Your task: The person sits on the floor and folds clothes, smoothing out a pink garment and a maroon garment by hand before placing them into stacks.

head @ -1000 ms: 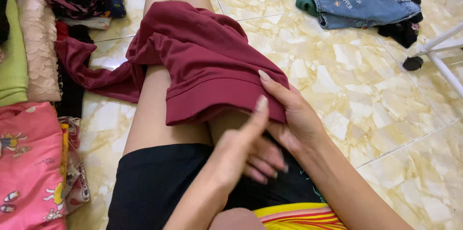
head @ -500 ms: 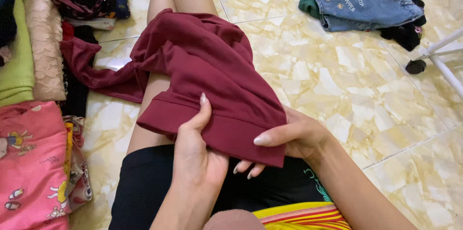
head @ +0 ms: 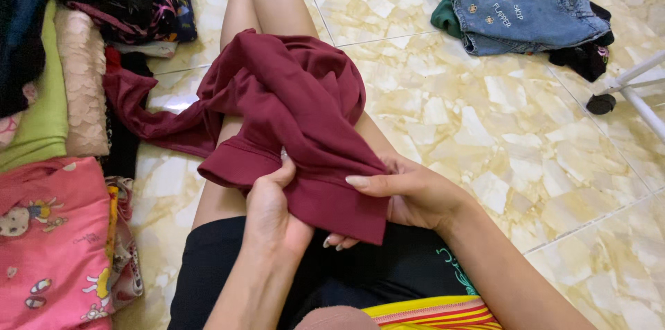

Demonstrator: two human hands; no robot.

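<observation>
Much of the maroon garment cannot be read: it lies bunched over the person's outstretched legs, its folds hiding which part is front or back, and one strip (perhaps a sleeve, though that is hard to tell) trails off toward 9 o'clock and disappears under the clothing stacked at the left edge. The fingers of the right hand are mostly tucked beneath the cloth, only the thumb lying on top and a few fingertips peeping out below the hem. The left hand pinches the folded hem from beneath, thumb pressed up against the fabric; the rest of its grip is covered. Both hands are closed on the cloth near its lower edge, just above the black shorts. The garment's long axis runs from about 11 o'clock, near the knees, down to 5 o'clock, where the hem points toward the person. At 9 o'clock a pink printed garment is cut off by the frame, and at 1 o'clock a blue denim piece lies on the marbled tile floor, partly covering darker clothes that cannot be made out.
</observation>
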